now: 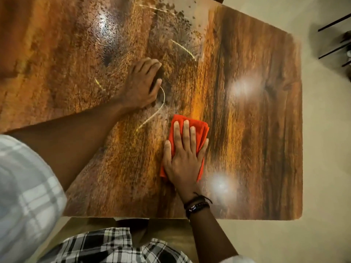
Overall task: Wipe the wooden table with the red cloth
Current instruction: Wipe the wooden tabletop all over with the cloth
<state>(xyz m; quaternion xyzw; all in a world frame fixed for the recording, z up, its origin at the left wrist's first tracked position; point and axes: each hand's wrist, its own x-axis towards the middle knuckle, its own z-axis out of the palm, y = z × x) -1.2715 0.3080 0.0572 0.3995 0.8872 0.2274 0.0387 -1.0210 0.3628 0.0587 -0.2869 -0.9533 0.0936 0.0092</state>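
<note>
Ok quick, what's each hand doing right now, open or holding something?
Left hand: cupped on the wooden table; cannot tell whether it holds anything.
Right hand: open, pressing the red cloth flat.

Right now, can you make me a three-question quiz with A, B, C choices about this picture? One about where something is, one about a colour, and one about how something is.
1. Where is the cloth?
A under the right hand
B in a bucket
C on a chair

2. What colour is the cloth?
A blue
B red
C white

3. How do the right hand's fingers lie?
A curled in a fist
B straight and flat
C pinching a corner

Answers:
1 A, the hand lies on top of it on the wooden table.
2 B, it is bright red.
3 B, they stretch flat over the cloth.
</note>
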